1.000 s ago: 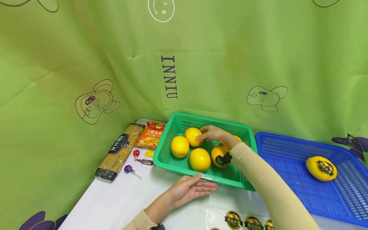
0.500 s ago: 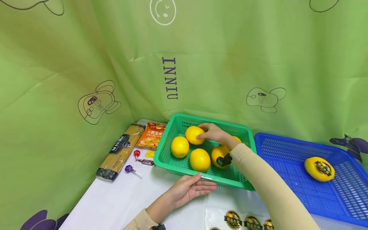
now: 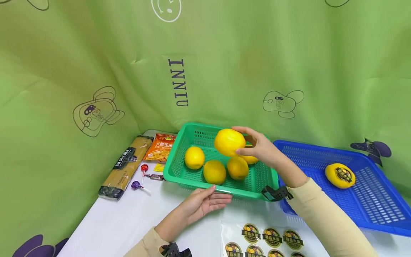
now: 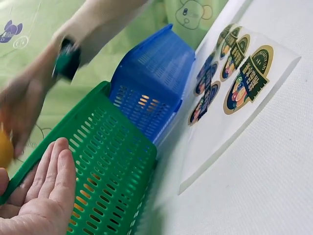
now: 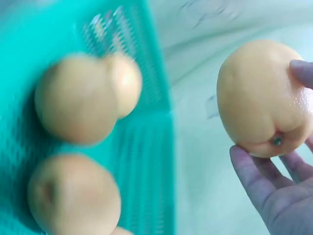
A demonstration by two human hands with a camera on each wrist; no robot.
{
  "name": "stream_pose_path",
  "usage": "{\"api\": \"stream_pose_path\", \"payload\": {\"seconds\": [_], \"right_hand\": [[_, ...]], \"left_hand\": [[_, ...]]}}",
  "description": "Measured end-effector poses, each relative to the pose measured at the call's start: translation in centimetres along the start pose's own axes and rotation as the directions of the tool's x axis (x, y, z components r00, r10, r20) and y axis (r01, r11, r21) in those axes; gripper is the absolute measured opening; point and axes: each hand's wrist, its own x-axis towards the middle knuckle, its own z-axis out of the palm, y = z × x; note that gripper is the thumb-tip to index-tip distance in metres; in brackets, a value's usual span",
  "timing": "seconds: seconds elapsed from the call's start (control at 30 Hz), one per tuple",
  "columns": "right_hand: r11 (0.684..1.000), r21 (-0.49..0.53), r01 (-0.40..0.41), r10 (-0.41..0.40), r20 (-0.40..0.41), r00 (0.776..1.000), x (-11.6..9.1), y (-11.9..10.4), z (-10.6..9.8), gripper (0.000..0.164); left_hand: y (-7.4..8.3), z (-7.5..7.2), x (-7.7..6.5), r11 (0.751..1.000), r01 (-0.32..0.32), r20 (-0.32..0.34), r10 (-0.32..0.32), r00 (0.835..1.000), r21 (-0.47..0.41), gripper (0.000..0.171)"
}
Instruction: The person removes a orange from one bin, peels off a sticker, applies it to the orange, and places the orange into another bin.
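My right hand (image 3: pixel 263 150) holds a yellow orange (image 3: pixel 229 142) above the green basket (image 3: pixel 184 181), fingers and thumb spread round it. In the right wrist view the held orange (image 5: pixel 264 98) shows its stem end, with the thumb on one side and fingers beneath. Several more oranges (image 3: pixel 214 172) lie in the green basket, one partly hidden behind the right hand. At the basket's front wall rests my left hand (image 3: pixel 205 205), palm up, its fingers straight along the outside and the thumb at the rim. The left wrist view shows those fingers (image 4: pixel 58 171) beside the slotted wall.
On the right stands a blue basket (image 3: pixel 308 194) with one orange (image 3: pixel 340 175) bearing a black-and-gold sticker. A sheet of round stickers (image 3: pixel 229 230) lies in front. To the left are a spaghetti pack (image 3: pixel 126 167), an orange snack bag (image 3: pixel 160 148), two lollipops (image 3: pixel 136 185) and small sweets.
My right hand has lifted one orange out from the back of the green basket and moved it up and to the right. The left hand stays at the front rim.
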Motion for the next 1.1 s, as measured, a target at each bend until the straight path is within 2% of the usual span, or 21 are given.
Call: {"api": "stream_pose_path", "payload": {"seconds": [0.1,0.2,0.27,0.37,0.47,0.53,0.6,0.7,0.83,0.9,0.97,1.03,1.1], "right_hand": [[0.991,0.075,0.115,-0.115,-0.004,0.993,-3.7,-0.5,0.3,0.067],[0.959,0.165,0.229,-0.234,0.011,0.972,-7.4,0.1,1.3,0.067],[0.940,0.205,0.273,-0.285,0.031,0.958,-9.6,1.1,2.2,0.067],[0.934,0.234,0.272,-0.295,0.072,0.953,-12.1,3.0,3.8,0.066],[0.960,0.205,0.189,-0.212,0.097,0.973,-13.0,4.9,5.7,0.064],[0.975,0.203,0.091,-0.112,0.097,0.989,-12.8,6.1,7.0,0.061],[0.978,0.209,-0.003,-0.015,0.088,0.996,-12.4,7.2,8.2,0.061],[0.971,0.217,-0.104,0.097,0.042,0.994,-11.7,8.5,9.7,0.065],[0.961,0.227,-0.159,0.170,-0.031,0.985,-11.6,9.5,11.1,0.075],[0.952,0.254,-0.170,0.191,-0.058,0.980,-11.7,9.8,11.6,0.077],[0.939,0.295,-0.179,0.211,-0.083,0.974,-11.8,10.1,11.9,0.078],[0.927,0.333,-0.174,0.220,-0.105,0.970,-11.8,10.3,12.2,0.079],[0.917,0.362,-0.168,0.228,-0.131,0.965,-11.6,10.5,12.3,0.079]], "left_hand": [[0.4,-0.1,0.1,1.000,-0.012,-0.024,0.012,1.000,0.001,0.057],[0.7,-0.2,0.2,0.999,-0.024,-0.041,0.025,0.999,0.023,0.058],[0.8,-0.3,0.2,0.998,-0.035,-0.042,0.036,0.998,0.043,0.060],[1.0,-0.6,0.1,0.996,-0.055,-0.037,0.058,0.998,0.068,0.063],[1.3,-0.8,-0.2,0.992,-0.089,-0.046,0.093,0.995,0.085,0.061],[1.4,-1.0,-0.6,0.991,-0.104,-0.072,0.110,0.991,0.090,0.057],[1.3,-1.1,-1.0,0.989,-0.113,-0.108,0.123,0.986,0.095,0.052],[1.1,-1.5,-1.9,0.986,-0.110,-0.170,0.130,0.977,0.123,0.044],[0.5,-1.9,-2.6,0.972,-0.102,-0.202,0.146,0.968,0.213,0.046],[0.2,-2.0,-2.9,0.954,-0.108,-0.194,0.166,0.967,0.280,0.047],[-0.2,-2.0,-3.1,0.917,-0.119,-0.192,0.204,0.960,0.381,0.045],[-0.6,-1.8,-3.3,0.856,-0.131,-0.195,0.259,0.946,0.500,0.039],[-0.8,-1.5,-3.3,0.759,-0.138,-0.194,0.331,0.923,0.636,0.030]]}}
